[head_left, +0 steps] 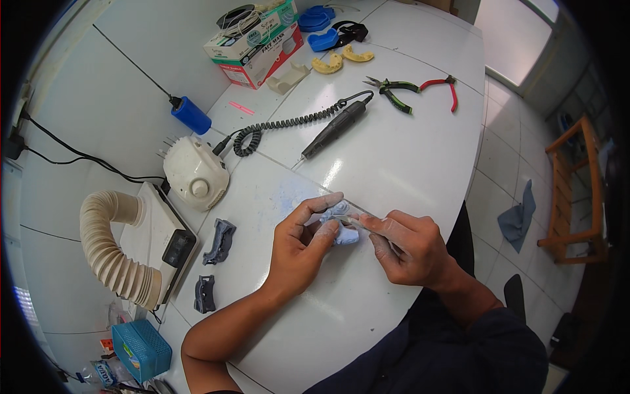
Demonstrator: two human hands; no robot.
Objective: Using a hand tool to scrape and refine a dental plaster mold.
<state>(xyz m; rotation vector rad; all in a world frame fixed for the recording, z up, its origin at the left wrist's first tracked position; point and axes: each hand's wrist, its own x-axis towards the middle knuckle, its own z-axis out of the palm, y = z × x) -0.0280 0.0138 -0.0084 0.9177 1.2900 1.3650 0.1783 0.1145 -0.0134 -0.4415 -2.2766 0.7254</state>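
Observation:
Near the middle of the white bench, my left hand [305, 243] is closed on a pale blue dental cast [344, 236], its fingers round the cast's left side. Fingers of my right hand [407, 248] grip a slim, pale metal carving tool [352, 219], whose tip rests at the cast; the exact contact is hard to make out. Pale blue powder [281, 197] is scattered on the bench behind both hands, and dust coats my fingertips. Two dark grey moulded pieces [219, 241] lie to the left of my left hand.
A rotary handpiece [338, 128], its control unit [195, 174], pliers [400, 98], yellow casts [327, 64], blue trays [318, 20] and mask boxes [254, 56] stand or lie behind. A hose machine [147, 253] and teal basket [141, 351] are left; a wooden chair [571, 190] is right.

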